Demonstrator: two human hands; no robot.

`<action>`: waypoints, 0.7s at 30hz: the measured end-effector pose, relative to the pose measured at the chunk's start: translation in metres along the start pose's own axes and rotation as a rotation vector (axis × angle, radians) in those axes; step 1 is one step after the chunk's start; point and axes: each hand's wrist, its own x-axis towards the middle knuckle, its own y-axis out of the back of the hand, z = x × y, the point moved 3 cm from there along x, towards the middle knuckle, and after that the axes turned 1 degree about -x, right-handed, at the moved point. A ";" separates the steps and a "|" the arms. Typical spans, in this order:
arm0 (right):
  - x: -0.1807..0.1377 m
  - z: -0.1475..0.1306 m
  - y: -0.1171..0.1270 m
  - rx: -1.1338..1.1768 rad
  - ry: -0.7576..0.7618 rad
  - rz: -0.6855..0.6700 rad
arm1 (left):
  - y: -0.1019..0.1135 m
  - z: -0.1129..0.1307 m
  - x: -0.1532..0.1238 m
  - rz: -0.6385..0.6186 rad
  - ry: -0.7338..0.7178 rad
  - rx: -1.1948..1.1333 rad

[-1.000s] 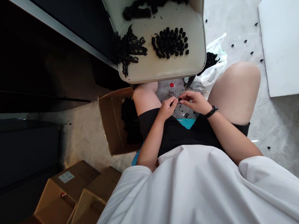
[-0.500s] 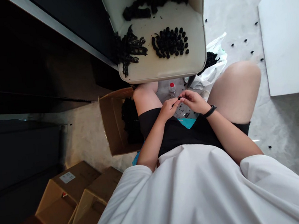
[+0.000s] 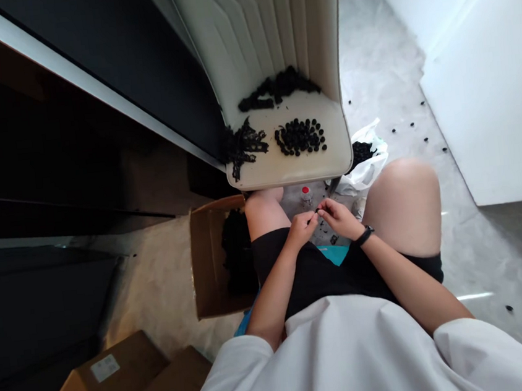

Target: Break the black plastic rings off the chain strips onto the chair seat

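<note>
Between my knees, my left hand (image 3: 302,230) and my right hand (image 3: 338,217) meet fingertip to fingertip. Both pinch a small black piece (image 3: 317,211), mostly covered by the fingers, so its exact shape is hidden. In front of them, a cream chair seat (image 3: 268,172) carries a cluster of small round black pieces (image 3: 299,137). To the left of that cluster lies a tangle of black lattice-like scraps (image 3: 244,147). A longer black heap (image 3: 280,88) rests against the chair's backrest.
A cardboard box (image 3: 203,264) holding black material stands by my left leg. A white plastic bag (image 3: 365,175) with black pieces lies near my right knee. Beneath the chair is a red-capped bottle (image 3: 306,195). Small black pieces dot the floor; more boxes (image 3: 134,364) sit lower left.
My view has tilted upward, showing more of the chair's backrest. Both hands stay together at the small black piece, their fingers shifted slightly.
</note>
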 end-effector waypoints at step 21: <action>0.010 0.021 0.023 -0.032 0.044 0.176 | -0.016 -0.020 0.004 -0.008 0.174 0.044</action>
